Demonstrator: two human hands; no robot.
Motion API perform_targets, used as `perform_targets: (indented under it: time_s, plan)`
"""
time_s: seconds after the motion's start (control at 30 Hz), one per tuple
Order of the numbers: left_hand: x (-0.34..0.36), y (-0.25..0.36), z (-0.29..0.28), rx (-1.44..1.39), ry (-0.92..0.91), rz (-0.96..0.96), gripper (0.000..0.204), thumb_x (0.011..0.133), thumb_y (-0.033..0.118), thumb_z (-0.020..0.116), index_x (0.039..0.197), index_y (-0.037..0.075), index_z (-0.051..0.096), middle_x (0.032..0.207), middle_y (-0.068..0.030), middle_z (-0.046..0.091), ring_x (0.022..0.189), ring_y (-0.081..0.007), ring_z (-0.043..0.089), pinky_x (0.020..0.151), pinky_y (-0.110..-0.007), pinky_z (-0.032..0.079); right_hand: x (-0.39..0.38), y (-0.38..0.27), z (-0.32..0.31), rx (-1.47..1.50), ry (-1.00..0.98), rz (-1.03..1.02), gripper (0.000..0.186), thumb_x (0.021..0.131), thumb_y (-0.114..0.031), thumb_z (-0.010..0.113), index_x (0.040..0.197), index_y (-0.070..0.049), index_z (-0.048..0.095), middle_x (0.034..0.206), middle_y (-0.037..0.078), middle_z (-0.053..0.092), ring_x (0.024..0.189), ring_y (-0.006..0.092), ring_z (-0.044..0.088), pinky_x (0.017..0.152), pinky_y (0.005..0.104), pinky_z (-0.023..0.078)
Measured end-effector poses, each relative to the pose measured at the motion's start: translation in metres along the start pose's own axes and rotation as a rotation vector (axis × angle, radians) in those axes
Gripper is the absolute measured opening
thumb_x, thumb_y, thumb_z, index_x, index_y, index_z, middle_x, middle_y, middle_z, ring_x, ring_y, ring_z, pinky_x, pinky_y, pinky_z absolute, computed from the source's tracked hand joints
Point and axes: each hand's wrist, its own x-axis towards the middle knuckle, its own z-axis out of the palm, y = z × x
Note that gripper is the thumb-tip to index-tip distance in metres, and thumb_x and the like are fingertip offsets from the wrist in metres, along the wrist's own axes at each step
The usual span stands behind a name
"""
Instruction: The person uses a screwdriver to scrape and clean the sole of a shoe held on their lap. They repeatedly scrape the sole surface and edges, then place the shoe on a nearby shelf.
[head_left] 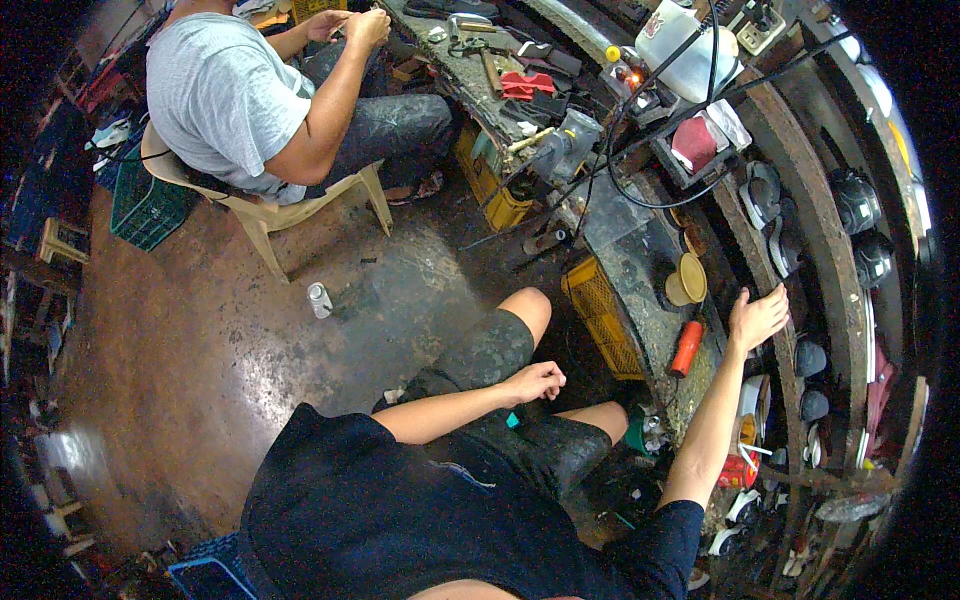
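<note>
My right hand (758,318) reaches out over the far side of the workbench, at the edge of a wooden shelf rail (792,365). Its fingers are stretched out and nothing shows in them. Left of it, on the bench, stand a tan cup-like container (687,281) and a red-orange cylinder (686,348). My left hand (537,382) hovers above my lap, between my knees. Its fingers are curled in, and I see no object in them. A small teal scrap (512,420) lies on my dark shorts just below it.
Dark footwear (763,192) sits on the slanted shelves at right. A yellow crate (603,318) stands under the bench. Upper left, a co-worker (225,95) sits on a plastic chair (258,222). A hammer (490,70) lies on the far bench, a silver can (319,299) on the floor.
</note>
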Motion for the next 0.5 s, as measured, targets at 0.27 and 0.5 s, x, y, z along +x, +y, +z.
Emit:
perform_targets:
  time_s: [0.27,0.5]
  plan:
    - [-0.002,0.005,0.002,0.034,-0.001,-0.017,0.021,0.111,0.03,0.071,0.114,0.009,0.068,0.1,-0.002,0.073,0.091,-0.0161,0.072,0.084,-0.035,0.058,0.0,-0.003,-0.002,0.023,0.024,-0.047,0.094,0.088,-0.042,0.091,0.162,-0.004,0.047,0.16,0.015,0.057,0.152,0.0343,0.051,0.129,0.0532,0.037]
    - [-0.017,0.032,0.002,0.272,-0.057,-0.023,0.037,0.105,0.038,0.08,0.088,0.007,0.067,0.082,-0.0023,0.071,0.077,-0.0122,0.064,0.071,-0.033,0.05,0.001,0.01,-0.004,0.215,0.055,-0.1,0.098,0.078,-0.039,0.099,0.154,0.002,0.053,0.152,0.024,0.061,0.146,0.041,0.054,0.122,0.0557,0.04]
